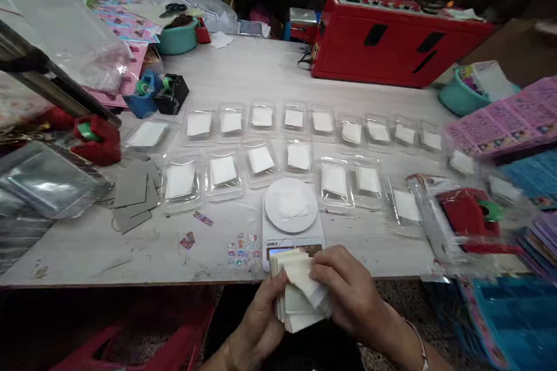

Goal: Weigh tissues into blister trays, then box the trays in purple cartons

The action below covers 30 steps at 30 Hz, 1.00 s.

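Note:
My left hand (264, 314) grips a thick stack of white paper squares (300, 301) in front of the table's near edge. The fingers of my right hand (348, 288) pinch some top sheets of that stack, which bend up at the corner. Just beyond stands a white kitchen scale (319, 232) with a few white squares (293, 203) on its round plate. The stack and my hands cover part of its display. Around the scale, clear plastic blister trays (204, 188) lie in two rows, each with white squares (223, 170) inside.
Grey cards (131, 188) and clear plastic covers (52, 177) lie at left. Tape dispensers stand there: red (96, 140), blue (143, 95), black (173, 94). Small stickers (243, 250) are near the front edge. A red machine (391, 40) stands at back; another red tape dispenser (465, 211) lies right.

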Each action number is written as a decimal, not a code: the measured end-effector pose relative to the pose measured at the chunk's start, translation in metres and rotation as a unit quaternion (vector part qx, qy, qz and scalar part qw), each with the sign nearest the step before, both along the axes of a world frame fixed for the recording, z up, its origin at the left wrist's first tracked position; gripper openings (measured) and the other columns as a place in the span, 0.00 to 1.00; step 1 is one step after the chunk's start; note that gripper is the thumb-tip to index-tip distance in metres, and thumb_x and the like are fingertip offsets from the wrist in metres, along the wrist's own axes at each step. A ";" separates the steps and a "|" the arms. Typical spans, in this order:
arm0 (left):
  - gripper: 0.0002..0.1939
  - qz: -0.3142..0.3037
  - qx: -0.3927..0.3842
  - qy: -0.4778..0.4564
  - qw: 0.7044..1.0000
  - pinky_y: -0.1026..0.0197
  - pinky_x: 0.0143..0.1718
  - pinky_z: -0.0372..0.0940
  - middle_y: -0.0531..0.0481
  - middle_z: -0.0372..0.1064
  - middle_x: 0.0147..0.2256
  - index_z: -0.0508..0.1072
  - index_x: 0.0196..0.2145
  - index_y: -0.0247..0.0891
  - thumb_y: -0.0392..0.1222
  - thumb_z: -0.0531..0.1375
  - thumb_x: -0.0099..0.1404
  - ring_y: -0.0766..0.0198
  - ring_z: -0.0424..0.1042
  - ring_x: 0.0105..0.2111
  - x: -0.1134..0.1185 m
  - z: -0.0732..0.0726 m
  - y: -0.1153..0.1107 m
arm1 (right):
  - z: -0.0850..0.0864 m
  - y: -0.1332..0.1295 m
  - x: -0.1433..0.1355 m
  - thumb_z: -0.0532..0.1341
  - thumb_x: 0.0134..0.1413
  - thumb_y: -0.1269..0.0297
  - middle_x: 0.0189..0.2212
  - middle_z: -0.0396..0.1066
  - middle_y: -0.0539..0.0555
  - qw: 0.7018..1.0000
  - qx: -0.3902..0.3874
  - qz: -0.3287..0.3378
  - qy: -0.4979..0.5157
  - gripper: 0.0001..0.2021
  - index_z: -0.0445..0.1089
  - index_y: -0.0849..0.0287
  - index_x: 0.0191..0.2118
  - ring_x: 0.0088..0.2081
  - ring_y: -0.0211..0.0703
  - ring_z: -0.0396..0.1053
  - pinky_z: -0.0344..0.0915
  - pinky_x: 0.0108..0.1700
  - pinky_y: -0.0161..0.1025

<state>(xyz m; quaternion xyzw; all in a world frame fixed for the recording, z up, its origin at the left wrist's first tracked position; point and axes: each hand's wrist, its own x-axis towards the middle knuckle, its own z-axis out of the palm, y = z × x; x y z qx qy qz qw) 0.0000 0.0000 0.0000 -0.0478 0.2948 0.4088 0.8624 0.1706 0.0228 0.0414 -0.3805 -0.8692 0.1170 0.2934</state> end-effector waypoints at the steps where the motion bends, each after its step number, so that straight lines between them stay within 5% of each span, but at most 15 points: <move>1: 0.21 0.000 -0.002 0.003 1.000 0.50 0.58 0.60 0.44 0.80 0.36 0.82 0.38 0.37 0.51 0.74 0.49 0.48 0.74 0.48 0.000 -0.001 0.000 | -0.002 0.000 -0.001 0.52 0.54 0.82 0.35 0.71 0.59 1.000 0.011 0.008 0.011 0.13 0.65 0.61 0.42 0.36 0.46 0.66 0.68 0.34 0.41; 4: 0.23 -0.002 0.014 0.011 1.000 0.50 0.57 0.60 0.44 0.80 0.38 0.81 0.42 0.37 0.52 0.73 0.51 0.48 0.73 0.48 -0.001 -0.001 0.001 | -0.004 -0.001 -0.002 0.51 0.54 0.82 0.35 0.72 0.58 0.999 0.001 0.018 0.039 0.15 0.64 0.60 0.44 0.36 0.46 0.67 0.68 0.35 0.42; 10: 0.36 -0.012 0.094 0.013 0.995 0.50 0.57 0.61 0.44 0.78 0.45 0.75 0.54 0.39 0.47 0.75 0.47 0.47 0.72 0.51 -0.005 0.002 0.004 | 0.005 0.000 -0.002 0.52 0.54 0.81 0.35 0.70 0.56 0.987 -0.154 0.002 0.048 0.16 0.65 0.57 0.45 0.37 0.47 0.66 0.67 0.35 0.41; 18: 0.26 -0.008 0.006 0.033 0.999 0.50 0.56 0.62 0.43 0.79 0.40 0.80 0.44 0.36 0.51 0.74 0.49 0.46 0.73 0.49 0.001 -0.003 0.005 | 0.001 0.007 -0.002 0.54 0.65 0.72 0.32 0.66 0.51 0.943 -0.292 -0.048 0.154 0.06 0.65 0.55 0.37 0.34 0.41 0.67 0.65 0.35 0.37; 24: 0.27 0.008 -0.001 -0.006 1.000 0.49 0.56 0.63 0.43 0.79 0.41 0.80 0.44 0.36 0.50 0.74 0.48 0.46 0.74 0.49 0.004 -0.012 0.011 | -0.012 0.009 -0.004 0.56 0.59 0.76 0.36 0.69 0.55 0.984 -0.096 -0.051 0.141 0.10 0.66 0.56 0.44 0.37 0.44 0.69 0.68 0.36 0.38; 30: 0.33 0.029 0.048 -0.003 0.998 0.49 0.56 0.63 0.42 0.78 0.45 0.76 0.51 0.38 0.53 0.73 0.48 0.46 0.73 0.50 0.006 -0.015 0.018 | -0.013 0.018 -0.009 0.54 0.62 0.75 0.36 0.73 0.53 0.973 -0.130 -0.089 0.169 0.09 0.66 0.55 0.44 0.38 0.42 0.72 0.70 0.39 0.36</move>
